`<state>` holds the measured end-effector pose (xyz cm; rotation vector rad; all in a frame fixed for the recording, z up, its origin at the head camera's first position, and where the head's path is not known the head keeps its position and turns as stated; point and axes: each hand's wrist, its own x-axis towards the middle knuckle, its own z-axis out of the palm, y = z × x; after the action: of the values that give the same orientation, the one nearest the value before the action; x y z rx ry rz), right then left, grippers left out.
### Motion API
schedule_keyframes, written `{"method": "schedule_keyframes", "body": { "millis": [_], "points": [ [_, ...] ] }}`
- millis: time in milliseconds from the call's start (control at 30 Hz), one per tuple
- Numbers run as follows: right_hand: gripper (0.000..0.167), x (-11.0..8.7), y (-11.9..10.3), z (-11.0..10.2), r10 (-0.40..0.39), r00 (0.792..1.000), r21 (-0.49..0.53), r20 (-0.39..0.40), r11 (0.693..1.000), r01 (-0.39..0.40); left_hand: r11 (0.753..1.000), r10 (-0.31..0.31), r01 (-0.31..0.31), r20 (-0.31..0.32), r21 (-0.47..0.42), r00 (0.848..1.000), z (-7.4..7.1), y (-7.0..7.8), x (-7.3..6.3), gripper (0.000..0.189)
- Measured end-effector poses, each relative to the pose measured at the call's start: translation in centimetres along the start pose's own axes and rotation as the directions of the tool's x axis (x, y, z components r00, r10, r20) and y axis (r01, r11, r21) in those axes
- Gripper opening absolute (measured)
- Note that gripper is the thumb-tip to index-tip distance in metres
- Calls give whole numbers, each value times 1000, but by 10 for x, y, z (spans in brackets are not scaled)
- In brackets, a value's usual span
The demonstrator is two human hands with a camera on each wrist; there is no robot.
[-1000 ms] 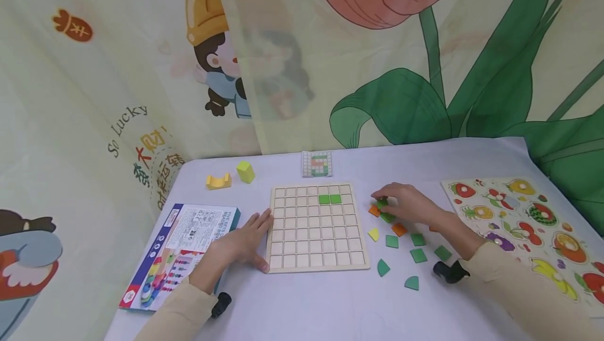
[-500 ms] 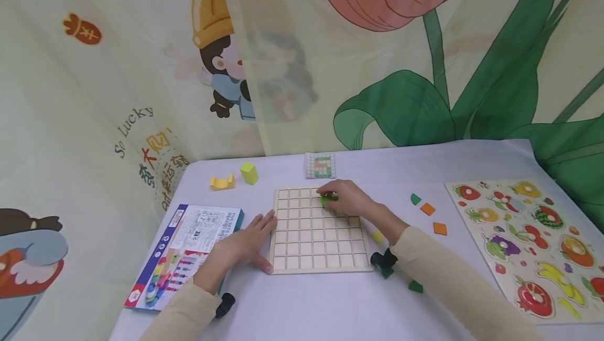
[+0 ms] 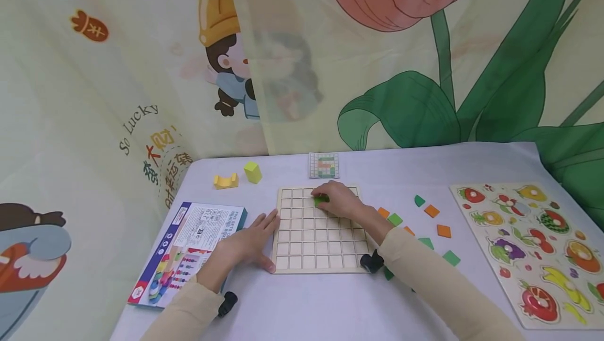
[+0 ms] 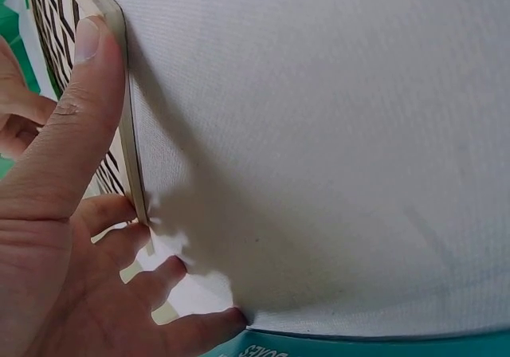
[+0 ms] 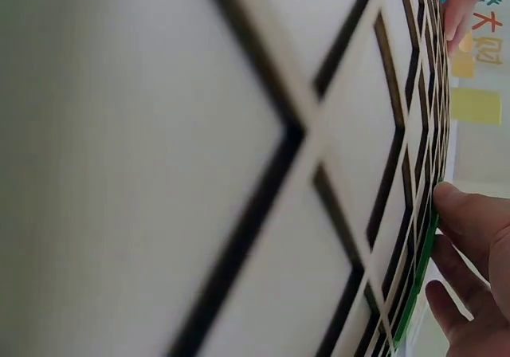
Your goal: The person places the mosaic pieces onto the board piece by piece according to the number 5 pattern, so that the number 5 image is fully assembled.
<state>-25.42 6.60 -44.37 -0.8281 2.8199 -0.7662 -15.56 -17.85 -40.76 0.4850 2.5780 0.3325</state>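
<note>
Green tile (image 3: 321,200) has just landed at the wooden grid board (image 3: 309,249).
I've got the right hand (image 3: 341,201) pinching it near the board's far edge, over from the loose tiles (image 3: 444,231) right of it, so one more piece has reached the grid. Left hand (image 3: 249,240) is spread at its left edge. Box (image 3: 181,241) left of it: "FIVE SETS"; curtain (image 3: 155,68) behind: "So Lucky".

Looks like a children's play corner, whether at home or elsewhere impossible to tell: curtained with cartoon-and-tulip fabric (image 3: 302,57), furnished with a cloth-covered table (image 3: 306,304), set with fruit puzzle board (image 3: 530,257), wooden grid board (image 3: 309,235), printed toy box (image 3: 200,228).
</note>
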Motion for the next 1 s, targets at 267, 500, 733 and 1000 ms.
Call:
{"method": "schedule_keyframes", "body": {
  "millis": [267,500,733,1000],
  "points": [
    [34,-14,14,-15,20,1000,88,-7,996,-19,1000,0,0,-3,-1,1000,2,1,2,114],
    [37,-47,60,-48,206,978,211,43,955,-210,1000,-2,2,-4,7,1000,1,3,1,114],
    [42,-102,120,-83,300,953,183,41,935,-303,1000,-21,21,5,23,1000,1,2,1,114],
    [43,-142,155,-102,379,925,147,28,914,-378,1000,-16,16,14,14,1000,-1,2,2,115]
  ]
}}
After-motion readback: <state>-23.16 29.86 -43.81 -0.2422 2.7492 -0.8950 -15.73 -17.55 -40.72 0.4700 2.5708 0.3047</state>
